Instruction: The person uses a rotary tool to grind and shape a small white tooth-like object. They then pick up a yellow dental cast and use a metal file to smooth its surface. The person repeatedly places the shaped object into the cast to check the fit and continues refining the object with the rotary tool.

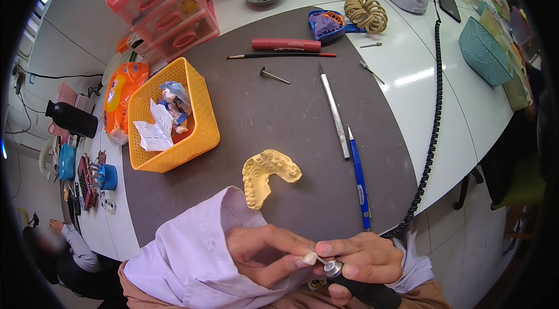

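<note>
At the near edge, my left hand (271,253) pinches a small cream dental crown (310,258) between thumb and fingers. My right hand (370,256) is wrapped around a dental handpiece (367,292) with a black grip and a silver collar. Its thin bur points left and meets the crown; whether they actually touch is too small to tell. The fingertips of both hands come together beside the bur. Just beyond my left hand, a yellow plaster dental model (265,175) with a row of teeth lies on the grey mat (279,111).
A yellow basket (201,134) with papers and packets stands left. Right of the model lie a blue mechanical pencil (359,184) and a silver knife (334,114). A black coiled cord (435,117) crosses the right side. Farther back are a brush (279,55) and a blue impression tray (326,25).
</note>
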Demonstrator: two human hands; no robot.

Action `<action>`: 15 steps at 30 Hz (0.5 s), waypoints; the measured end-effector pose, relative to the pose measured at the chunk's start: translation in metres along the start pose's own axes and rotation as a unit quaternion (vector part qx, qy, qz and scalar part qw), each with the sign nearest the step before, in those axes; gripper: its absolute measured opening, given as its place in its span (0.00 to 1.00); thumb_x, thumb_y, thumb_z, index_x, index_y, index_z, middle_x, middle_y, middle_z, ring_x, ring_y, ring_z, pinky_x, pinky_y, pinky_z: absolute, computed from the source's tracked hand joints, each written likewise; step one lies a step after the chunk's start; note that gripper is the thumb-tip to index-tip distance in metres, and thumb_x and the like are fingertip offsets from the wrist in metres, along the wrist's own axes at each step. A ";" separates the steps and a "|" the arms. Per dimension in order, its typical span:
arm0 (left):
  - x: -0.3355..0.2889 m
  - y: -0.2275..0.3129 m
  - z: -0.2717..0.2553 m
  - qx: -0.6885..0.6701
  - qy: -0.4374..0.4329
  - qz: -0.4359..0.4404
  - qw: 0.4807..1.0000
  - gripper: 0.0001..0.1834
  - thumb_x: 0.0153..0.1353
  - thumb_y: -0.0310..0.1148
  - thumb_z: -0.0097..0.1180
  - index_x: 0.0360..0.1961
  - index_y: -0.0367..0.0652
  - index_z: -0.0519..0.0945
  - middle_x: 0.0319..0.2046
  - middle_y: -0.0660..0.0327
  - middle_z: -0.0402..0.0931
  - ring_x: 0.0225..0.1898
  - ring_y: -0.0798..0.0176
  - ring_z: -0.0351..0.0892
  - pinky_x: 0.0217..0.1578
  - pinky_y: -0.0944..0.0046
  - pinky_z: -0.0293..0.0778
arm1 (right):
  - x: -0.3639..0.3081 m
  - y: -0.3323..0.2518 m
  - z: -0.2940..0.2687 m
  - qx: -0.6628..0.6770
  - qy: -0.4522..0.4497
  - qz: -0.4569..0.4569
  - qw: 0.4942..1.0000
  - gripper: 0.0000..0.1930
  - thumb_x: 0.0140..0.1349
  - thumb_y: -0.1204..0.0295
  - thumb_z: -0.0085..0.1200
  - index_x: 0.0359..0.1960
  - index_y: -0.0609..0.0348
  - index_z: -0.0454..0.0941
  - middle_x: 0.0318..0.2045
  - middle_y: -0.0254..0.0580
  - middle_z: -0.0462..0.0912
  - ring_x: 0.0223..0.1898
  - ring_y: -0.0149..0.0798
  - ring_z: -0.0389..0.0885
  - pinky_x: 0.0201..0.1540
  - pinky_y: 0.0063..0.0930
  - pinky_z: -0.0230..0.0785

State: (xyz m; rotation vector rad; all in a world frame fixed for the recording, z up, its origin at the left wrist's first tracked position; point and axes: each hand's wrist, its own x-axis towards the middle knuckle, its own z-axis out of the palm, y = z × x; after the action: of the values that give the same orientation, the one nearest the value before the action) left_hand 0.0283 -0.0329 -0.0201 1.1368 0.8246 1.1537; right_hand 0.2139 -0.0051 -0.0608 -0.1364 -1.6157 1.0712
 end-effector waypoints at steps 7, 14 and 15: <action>0.001 0.002 0.000 0.008 -0.003 -0.005 1.000 0.04 0.59 0.19 0.53 0.36 0.34 0.75 0.34 0.50 0.80 0.39 0.57 0.82 0.43 0.63 0.78 | 0.003 -0.003 -0.001 -0.010 -0.005 0.009 1.000 0.19 0.51 0.83 0.60 0.44 0.68 0.67 0.33 0.53 0.79 0.46 0.58 0.78 0.40 0.42 0.78; 0.003 0.003 -0.002 -0.006 -0.026 0.001 1.000 0.06 0.59 0.19 0.52 0.38 0.33 0.76 0.35 0.50 0.80 0.39 0.58 0.82 0.44 0.63 0.78 | 0.003 -0.008 0.000 0.054 0.018 0.055 0.997 0.20 0.51 0.83 0.60 0.45 0.66 0.67 0.34 0.55 0.79 0.47 0.57 0.78 0.42 0.45 0.77; 0.002 0.004 -0.002 -0.001 -0.026 -0.005 1.000 0.06 0.59 0.19 0.52 0.38 0.33 0.76 0.35 0.50 0.80 0.39 0.59 0.82 0.44 0.63 0.78 | 0.004 -0.009 -0.002 0.048 0.013 0.065 0.997 0.20 0.51 0.84 0.60 0.46 0.66 0.67 0.34 0.55 0.79 0.47 0.57 0.78 0.42 0.45 0.77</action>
State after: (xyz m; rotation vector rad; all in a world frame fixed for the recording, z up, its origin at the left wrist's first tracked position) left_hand 0.0260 -0.0300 -0.0170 1.1570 0.7875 1.1119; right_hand 0.2175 -0.0069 -0.0517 -0.1927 -1.5450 1.2387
